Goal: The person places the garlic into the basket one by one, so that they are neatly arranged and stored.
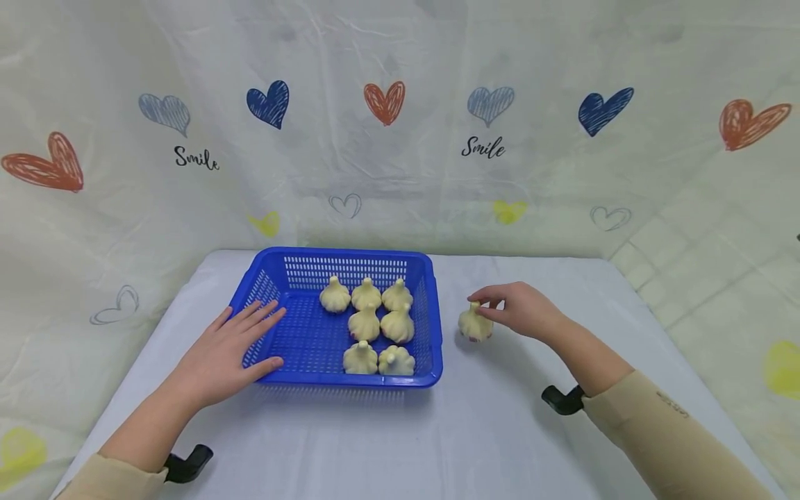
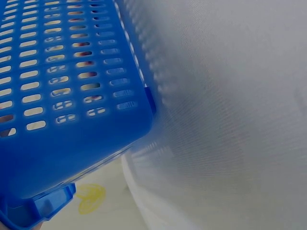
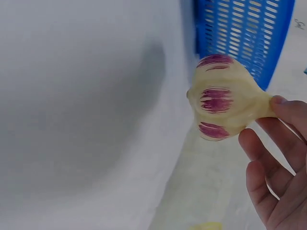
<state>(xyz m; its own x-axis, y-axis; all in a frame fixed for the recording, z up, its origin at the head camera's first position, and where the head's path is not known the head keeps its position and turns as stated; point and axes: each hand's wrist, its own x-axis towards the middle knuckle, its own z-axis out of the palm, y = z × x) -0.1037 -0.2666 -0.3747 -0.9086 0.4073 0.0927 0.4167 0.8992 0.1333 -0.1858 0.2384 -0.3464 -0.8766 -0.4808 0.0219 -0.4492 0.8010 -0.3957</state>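
Observation:
My right hand (image 1: 521, 309) pinches a garlic bulb (image 1: 475, 324) by its stem, just right of the blue basket (image 1: 437, 347). In the right wrist view the held bulb shows purple streaks (image 3: 216, 99) and hangs over the white table, with thumb and fingers of the hand (image 3: 283, 153) at its neck. With fingers spread and straight, my left hand (image 1: 228, 354) lies over the basket's left rim. Several garlic bulbs (image 1: 365, 324) stand in rows in the right half of the basket; its left half shows bare blue floor. The left wrist view is mostly basket wall (image 2: 62, 120).
A white cloth (image 1: 500, 430) covers the table. Behind it hangs a pale curtain (image 1: 425, 180) printed with hearts. Black wrist mounts (image 1: 562, 401) stick out by both sleeves.

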